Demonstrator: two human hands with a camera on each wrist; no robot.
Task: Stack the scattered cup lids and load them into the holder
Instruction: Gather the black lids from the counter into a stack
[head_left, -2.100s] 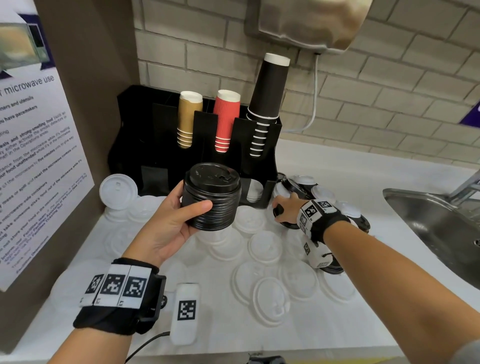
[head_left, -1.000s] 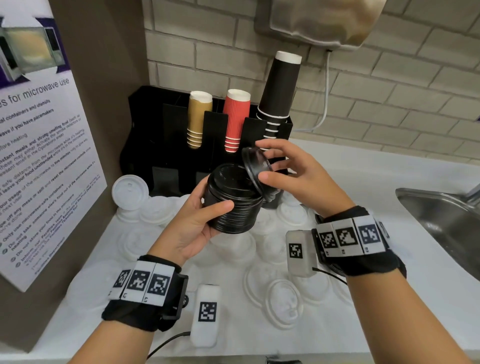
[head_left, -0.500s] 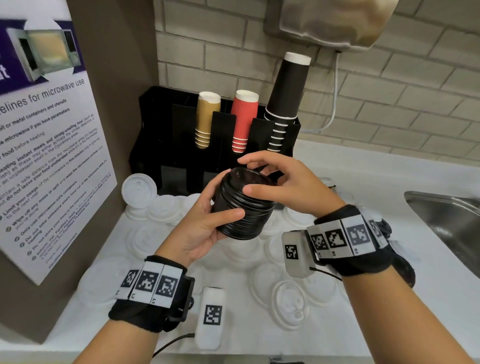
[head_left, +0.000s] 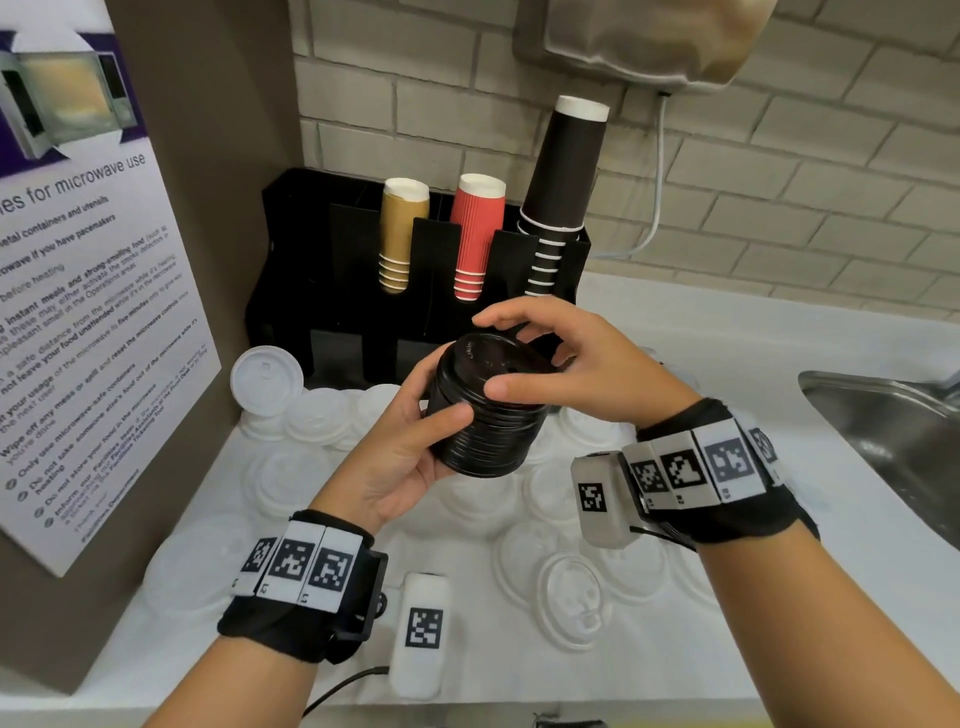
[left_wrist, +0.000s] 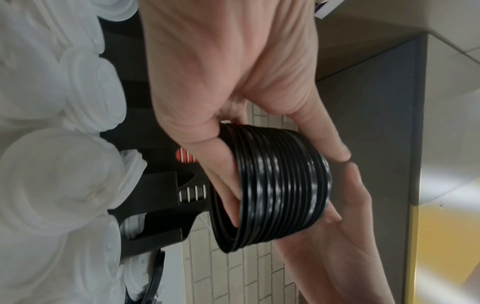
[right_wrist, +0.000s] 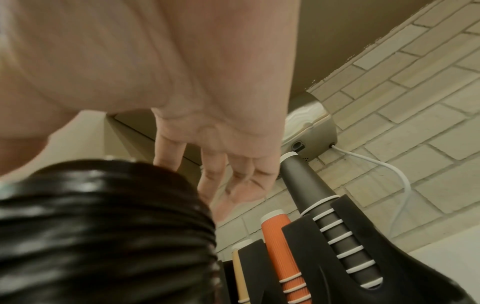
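Observation:
A tall stack of black lids (head_left: 488, 415) is held above the counter, tilted a little. My left hand (head_left: 439, 395) grips it from the left, thumb in front and fingers behind. My right hand (head_left: 519, 348) arches over the top lid with its fingers spread and raised. Only its thumb touches the stack's upper rim. The left wrist view shows the ribbed stack (left_wrist: 280, 185) in my left hand (left_wrist: 233, 102). In the right wrist view the stack (right_wrist: 103, 226) sits below my straight fingers (right_wrist: 228, 174). The black holder (head_left: 322, 291) stands behind. Several white lids (head_left: 571, 597) lie scattered on the counter.
The holder's upper slots carry gold cups (head_left: 400, 234), red cups (head_left: 475, 234) and black cups (head_left: 561, 197). One white lid (head_left: 267, 374) leans against its base. A poster panel (head_left: 93, 312) walls off the left, and a steel sink (head_left: 893, 431) lies to the right.
My right hand brought a black lid from the counter at the right and set it on the stack. The lid now sits flat and the fingers have lifted off it.

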